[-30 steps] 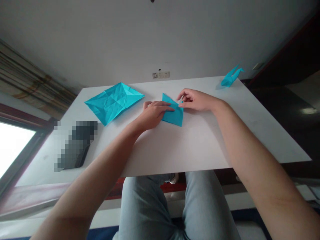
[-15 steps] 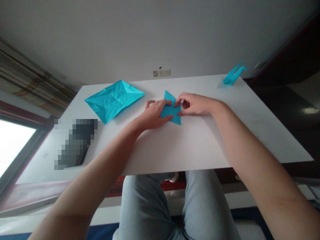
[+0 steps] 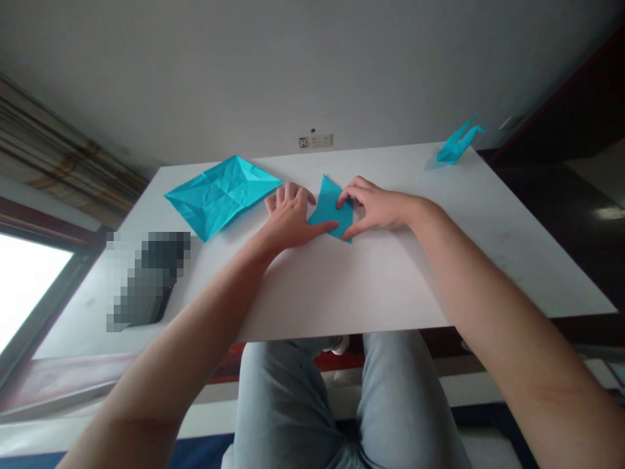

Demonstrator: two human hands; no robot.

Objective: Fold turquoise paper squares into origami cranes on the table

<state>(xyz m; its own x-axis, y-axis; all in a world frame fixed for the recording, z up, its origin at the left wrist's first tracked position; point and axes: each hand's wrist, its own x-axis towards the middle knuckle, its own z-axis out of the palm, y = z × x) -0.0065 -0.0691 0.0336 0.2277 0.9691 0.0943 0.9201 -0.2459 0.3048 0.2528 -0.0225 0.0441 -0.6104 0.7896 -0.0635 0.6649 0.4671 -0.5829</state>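
A small piece of folded blue paper (image 3: 326, 203) lies flat on the white table in front of me, one point directed away from me. At its left, my left hand (image 3: 290, 218) rests with the thumb stretched over the paper's lower part; its other fingers are bent, apart from the thumb, beside the left edge. My right hand (image 3: 374, 205) holds the right side of the paper, with fingertips on its upper face and the thumb near the lower right corner. Under those fingers the paper's edge is partly hidden.
A larger creased blue sheet (image 3: 224, 195) lies to the left, close to my left hand. A folded blue paper crane (image 3: 456, 148) stands at the far right corner of the white table (image 3: 351, 286). A dark, pixelated object (image 3: 151, 280) lies at the left. Wall sockets (image 3: 315, 141) sit behind.
My left fingers have drawn back left off the paper, leaving the thumb on it. My right fingers have spread, the thumb moving lower. More of the paper's smooth upper face now shows.
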